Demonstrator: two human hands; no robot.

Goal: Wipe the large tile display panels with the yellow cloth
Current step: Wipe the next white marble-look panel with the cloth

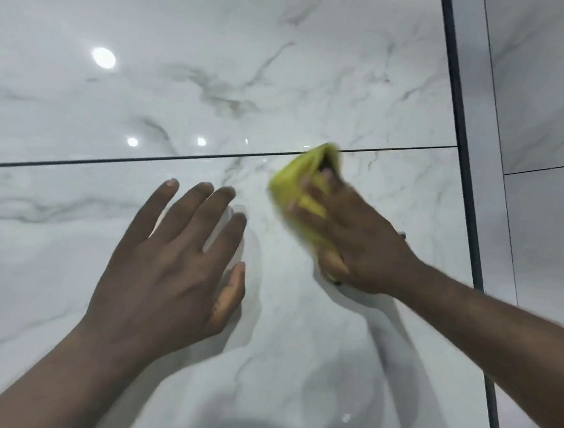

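Glossy, marble-veined tile panel fills your view, split by a dark horizontal seam. Your left grip lies flat and released on the lower tile. Your right grip clasps the bunched yellow cloth against the panel, its top edge at the seam.

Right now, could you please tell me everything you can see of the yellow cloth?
The yellow cloth is bright yellow, looks soft, and is bunched into a thick wad, blurred by motion. The right hand grips it and presses it against the glossy marble-look tile panel. Its upper tip overlaps the dark horizontal joint, and a bit shows below the thumb. The left hand rests apart on the panel, not touching it.
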